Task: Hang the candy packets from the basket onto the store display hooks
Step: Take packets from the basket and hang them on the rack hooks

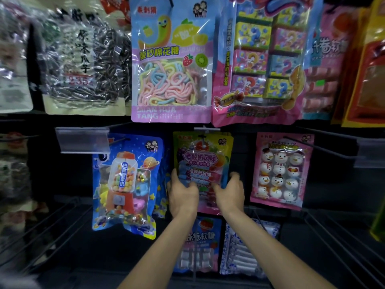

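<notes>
A yellow-and-pink candy packet (203,161) hangs at the middle of the display, its top hole on a hook (205,132). My left hand (181,195) holds the packet's lower left edge, thumb on its front. My right hand (231,192) holds its lower right edge with fingers curled round the side. The lower part of the packet is hidden behind both hands. The basket is not in view.
A blue gumball-machine packet (127,182) hangs left, a pink snowman packet (281,172) right. Above hang a marshmallow-string packet (170,61) and a pink boxed-candy bag (262,63). Below are a blue strawberry packet (200,243) and a white-blue packet (245,251). Bare hooks (341,236) jut out lower right and lower left.
</notes>
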Tool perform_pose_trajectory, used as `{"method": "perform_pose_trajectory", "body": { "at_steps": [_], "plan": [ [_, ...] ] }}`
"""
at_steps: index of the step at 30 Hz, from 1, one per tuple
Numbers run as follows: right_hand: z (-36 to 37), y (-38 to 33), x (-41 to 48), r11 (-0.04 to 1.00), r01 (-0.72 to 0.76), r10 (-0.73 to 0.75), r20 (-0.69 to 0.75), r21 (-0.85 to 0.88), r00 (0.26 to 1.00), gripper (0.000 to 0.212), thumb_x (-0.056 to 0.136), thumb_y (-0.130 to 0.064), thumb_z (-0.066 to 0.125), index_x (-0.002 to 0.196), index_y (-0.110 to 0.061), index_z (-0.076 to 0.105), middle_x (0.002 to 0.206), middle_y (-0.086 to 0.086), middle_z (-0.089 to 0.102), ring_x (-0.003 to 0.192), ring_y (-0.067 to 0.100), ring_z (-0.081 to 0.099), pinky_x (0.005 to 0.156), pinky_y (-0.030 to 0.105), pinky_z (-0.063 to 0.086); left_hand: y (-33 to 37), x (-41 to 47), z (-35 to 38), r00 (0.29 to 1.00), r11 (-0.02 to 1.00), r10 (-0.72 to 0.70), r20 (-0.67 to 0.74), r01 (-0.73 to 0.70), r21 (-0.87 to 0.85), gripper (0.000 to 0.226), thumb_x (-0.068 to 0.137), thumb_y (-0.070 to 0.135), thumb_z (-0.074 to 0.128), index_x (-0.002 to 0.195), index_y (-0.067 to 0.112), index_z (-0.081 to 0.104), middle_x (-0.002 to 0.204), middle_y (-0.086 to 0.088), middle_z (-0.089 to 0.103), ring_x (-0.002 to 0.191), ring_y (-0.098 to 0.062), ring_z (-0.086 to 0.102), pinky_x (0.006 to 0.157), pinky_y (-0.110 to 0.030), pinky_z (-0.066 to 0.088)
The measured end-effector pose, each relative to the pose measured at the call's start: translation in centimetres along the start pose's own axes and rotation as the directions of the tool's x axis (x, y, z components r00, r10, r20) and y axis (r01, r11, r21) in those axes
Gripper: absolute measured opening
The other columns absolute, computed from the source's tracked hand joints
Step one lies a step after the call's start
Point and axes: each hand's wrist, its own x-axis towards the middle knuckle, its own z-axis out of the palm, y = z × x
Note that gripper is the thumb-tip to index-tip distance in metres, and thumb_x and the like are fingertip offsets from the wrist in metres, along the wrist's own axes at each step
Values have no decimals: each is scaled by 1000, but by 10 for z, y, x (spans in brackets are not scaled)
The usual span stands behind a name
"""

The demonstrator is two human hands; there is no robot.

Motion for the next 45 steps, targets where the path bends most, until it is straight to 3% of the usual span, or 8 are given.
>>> {"method": "perform_pose_trajectory", "body": {
  "at_steps": [6, 11, 15, 22, 28, 36, 40, 45],
  "plan": [
    [-3, 0, 3, 1000, -2, 3, -37, 15, 999, 57, 101, -23, 68, 150, -8, 40, 136, 15, 54, 118, 34, 61, 91, 39, 51, 0, -3, -4, 999, 1000, -8, 41, 8, 2, 69, 98, 27, 62, 160, 32, 31, 150, -7, 47, 130, -34, 56, 103, -46, 51],
    [-5, 1, 6, 1000, -21, 21, -85, -5, 996, 58, 100, -24, 70, 148, -10, 41, 132, 15, 56, 114, 34, 62, 88, 41, 53, 0, -4, -5, 996, 999, 33, 80, -33, -10, 61, 83, 35, 56, 144, 33, 48, 127, -4, 60, 115, -29, 61, 97, -50, 56],
    [-4, 3, 9, 1000, -19, 20, -118, 9, 993, 55, 101, -24, 68, 149, -14, 42, 130, 12, 57, 112, 33, 64, 89, 43, 55, -1, -2, -4, 997, 999, 39, 67, -38, -22, 68, 86, 31, 62, 151, 31, 42, 135, -3, 56, 126, -27, 55, 103, -49, 52],
    [1, 6, 10, 1000, 16, -14, -149, 13, 989, 48, 101, -25, 67, 144, -15, 49, 121, 9, 62, 106, 30, 66, 87, 45, 58, -6, -4, 0, 997, 996, 70, 44, -67, -51, 70, 75, 37, 49, 145, 30, 48, 127, -6, 59, 118, -29, 57, 97, -48, 53],
    [-1, 8, 6, 998, 53, -47, -149, 35, 988, 39, 99, -24, 70, 133, -18, 53, 109, 1, 60, 96, 23, 65, 82, 40, 57, -14, -1, 2, 997, 997, 73, 27, -72, -17, 58, 95, 20, 62, 150, 31, 45, 137, -6, 50, 122, -28, 54, 91, -33, 42],
    [-8, 4, -1, 997, 62, -56, -153, 36, 987, 29, 97, -22, 72, 119, -20, 54, 105, -2, 58, 90, 19, 63, 76, 36, 53, -13, -8, -6, 998, 998, 46, 41, -47, 34, 61, 98, 22, 62, 155, 30, 40, 145, -4, 46, 127, -30, 56, 93, -34, 43],
    [-15, -1, -6, 997, 56, -49, -144, 45, 988, 30, 97, -23, 72, 120, -20, 54, 109, -1, 58, 89, 18, 62, 74, 34, 51, -13, -19, -14, 995, 996, 70, 66, -73, 43, 54, 97, 23, 63, 146, 37, 47, 135, -2, 56, 115, -24, 61, 98, -43, 54],
    [-31, -8, -20, 998, 61, -60, -108, 5, 992, 30, 98, -25, 72, 121, -20, 54, 113, 0, 58, 89, 15, 59, 74, 30, 47, -9, -38, -31, 982, 980, 117, 149, -139, 142, 60, 92, 30, 62, 149, 33, 45, 145, -2, 53, 128, -28, 57, 104, -45, 51]
  ]
}}
